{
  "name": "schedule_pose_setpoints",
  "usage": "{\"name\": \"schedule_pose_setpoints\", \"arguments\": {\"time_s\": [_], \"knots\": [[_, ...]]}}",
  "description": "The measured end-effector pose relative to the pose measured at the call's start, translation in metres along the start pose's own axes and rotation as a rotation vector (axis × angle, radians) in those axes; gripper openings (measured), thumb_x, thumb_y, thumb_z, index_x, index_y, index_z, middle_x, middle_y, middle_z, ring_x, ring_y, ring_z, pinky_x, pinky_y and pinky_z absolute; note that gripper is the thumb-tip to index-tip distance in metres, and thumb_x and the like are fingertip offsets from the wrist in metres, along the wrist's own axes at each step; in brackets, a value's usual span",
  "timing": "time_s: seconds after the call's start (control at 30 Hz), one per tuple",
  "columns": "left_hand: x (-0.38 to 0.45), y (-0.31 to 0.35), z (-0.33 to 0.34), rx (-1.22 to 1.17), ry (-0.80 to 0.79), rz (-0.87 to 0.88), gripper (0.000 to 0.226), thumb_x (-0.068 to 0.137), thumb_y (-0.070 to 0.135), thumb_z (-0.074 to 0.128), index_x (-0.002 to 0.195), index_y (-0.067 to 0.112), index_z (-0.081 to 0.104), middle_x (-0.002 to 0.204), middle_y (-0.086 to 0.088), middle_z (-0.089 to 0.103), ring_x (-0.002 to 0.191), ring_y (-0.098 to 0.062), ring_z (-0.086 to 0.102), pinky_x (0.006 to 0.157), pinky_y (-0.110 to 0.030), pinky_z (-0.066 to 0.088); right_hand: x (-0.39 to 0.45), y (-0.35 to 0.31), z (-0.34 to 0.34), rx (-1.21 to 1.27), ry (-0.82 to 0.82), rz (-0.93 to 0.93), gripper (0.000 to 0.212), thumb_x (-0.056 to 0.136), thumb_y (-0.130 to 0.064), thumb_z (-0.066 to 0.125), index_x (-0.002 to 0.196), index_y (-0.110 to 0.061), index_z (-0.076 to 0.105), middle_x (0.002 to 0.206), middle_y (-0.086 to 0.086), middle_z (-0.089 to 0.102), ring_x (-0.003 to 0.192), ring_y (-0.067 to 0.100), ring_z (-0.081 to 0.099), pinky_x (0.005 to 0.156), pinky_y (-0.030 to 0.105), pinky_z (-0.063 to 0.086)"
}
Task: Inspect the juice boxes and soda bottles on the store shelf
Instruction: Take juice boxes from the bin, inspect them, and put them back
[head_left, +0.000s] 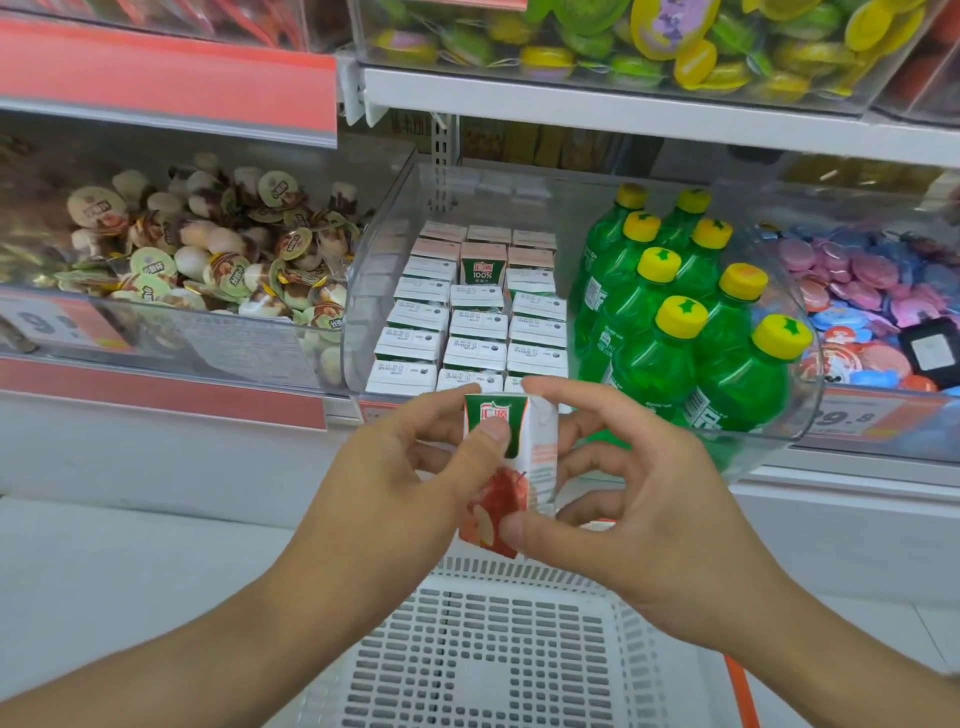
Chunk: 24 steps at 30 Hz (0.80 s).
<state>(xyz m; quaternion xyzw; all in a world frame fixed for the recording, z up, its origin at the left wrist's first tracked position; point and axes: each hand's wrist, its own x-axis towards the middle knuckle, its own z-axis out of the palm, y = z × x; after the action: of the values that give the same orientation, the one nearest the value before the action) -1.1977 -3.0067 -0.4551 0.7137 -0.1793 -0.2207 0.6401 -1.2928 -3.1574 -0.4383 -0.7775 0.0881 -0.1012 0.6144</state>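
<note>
Both hands' fingers (485, 434) pinch one upright juice box (511, 467) between them, above the basket (498, 649).

Juice box (511, 467): upright, slightly tilted, apple graphic forward (green top panel). Stacked juice boxes (470, 327) fill the clear bin; green soda bottles (670, 322), yellow-capped, stand at their 3 o'clock.

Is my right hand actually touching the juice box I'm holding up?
Touching. The head view shows the right hand pinching the juice box, fingertip on its top corner and thumb at its lower edge.
</note>
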Motion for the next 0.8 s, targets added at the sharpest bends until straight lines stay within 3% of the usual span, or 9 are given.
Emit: {"name": "schedule_pose_setpoints", "arguments": {"time_s": [0.07,0.17,0.23,0.3,0.4,0.6,0.7,0.8], "knots": [[-0.003,0.001,0.001,0.000,-0.041,-0.012,0.032,0.070,0.058,0.073,0.100,0.045,0.073,0.090,0.005,0.075,0.084,-0.021,0.073,0.076,-0.041,0.060,0.000,0.000,0.000,-0.016,-0.019,0.002,0.076,0.053,-0.009,0.098,0.115,-0.043,0.068,0.085,-0.010,0.063,0.076,0.020,0.066,0.058,0.036,0.060],[-0.003,0.001,0.001,-0.038,-0.044,-0.023,0.047,0.070,0.055,0.077,0.111,0.032,0.071,0.091,-0.004,0.076,0.084,-0.025,0.073,0.084,-0.053,0.057,0.001,0.001,-0.001,-0.016,-0.046,0.015,0.077,0.049,-0.015,0.098,0.114,-0.042,0.068,0.079,-0.011,0.060,0.073,0.018,0.064,0.058,0.034,0.059],[-0.003,0.001,0.002,-0.070,-0.043,-0.049,0.049,0.075,0.047,0.079,0.117,0.027,0.067,0.089,-0.006,0.077,0.082,-0.028,0.073,0.080,-0.052,0.059,0.001,0.000,-0.002,0.049,-0.057,0.038,0.070,0.050,-0.021,0.093,0.115,-0.037,0.069,0.077,-0.006,0.055,0.068,0.017,0.062,0.057,0.033,0.058],[-0.005,0.001,0.004,-0.084,-0.048,-0.067,0.049,0.073,0.044,0.069,0.120,0.028,0.064,0.088,-0.006,0.078,0.081,-0.026,0.074,0.080,-0.048,0.060,0.003,-0.001,-0.001,0.162,-0.046,0.083,0.057,0.059,-0.022,0.086,0.114,-0.029,0.072,0.074,-0.001,0.051,0.064,0.017,0.061,0.055,0.033,0.057],[-0.007,0.001,0.007,-0.116,-0.075,-0.045,0.038,0.080,0.037,0.065,0.117,0.029,0.068,0.088,-0.013,0.076,0.083,-0.034,0.072,0.081,-0.050,0.059,0.006,-0.004,0.000,0.299,-0.004,0.154,0.038,0.070,-0.023,0.075,0.108,-0.022,0.074,0.072,0.011,0.052,0.056,0.020,0.060,0.050,0.032,0.054],[-0.007,0.003,0.008,-0.179,-0.105,-0.015,0.033,0.084,0.026,0.062,0.116,0.021,0.070,0.088,-0.012,0.077,0.086,-0.040,0.069,0.073,-0.043,0.062,0.007,-0.009,-0.003,0.310,0.013,0.203,0.030,0.077,-0.029,0.066,0.103,-0.018,0.075,0.069,0.014,0.058,0.055,0.022,0.053,0.050,0.029,0.053],[-0.008,0.002,0.008,-0.176,-0.121,-0.025,0.032,0.085,0.025,0.062,0.116,0.020,0.070,0.089,-0.013,0.077,0.083,-0.035,0.071,0.073,-0.039,0.062,0.008,-0.007,-0.005,0.288,0.004,0.196,0.016,0.086,-0.021,0.067,0.098,-0.021,0.077,0.069,0.018,0.058,0.053,0.023,0.053,0.049,0.029,0.051],[-0.009,0.002,0.007,-0.171,-0.130,-0.027,0.031,0.086,0.027,0.061,0.115,0.022,0.071,0.089,-0.012,0.077,0.083,-0.031,0.072,0.074,-0.036,0.061,0.009,-0.002,-0.006,0.293,-0.007,0.200,0.020,0.089,-0.006,0.069,0.099,-0.021,0.077,0.068,0.016,0.058,0.053,0.023,0.054,0.049,0.028,0.050]]}}
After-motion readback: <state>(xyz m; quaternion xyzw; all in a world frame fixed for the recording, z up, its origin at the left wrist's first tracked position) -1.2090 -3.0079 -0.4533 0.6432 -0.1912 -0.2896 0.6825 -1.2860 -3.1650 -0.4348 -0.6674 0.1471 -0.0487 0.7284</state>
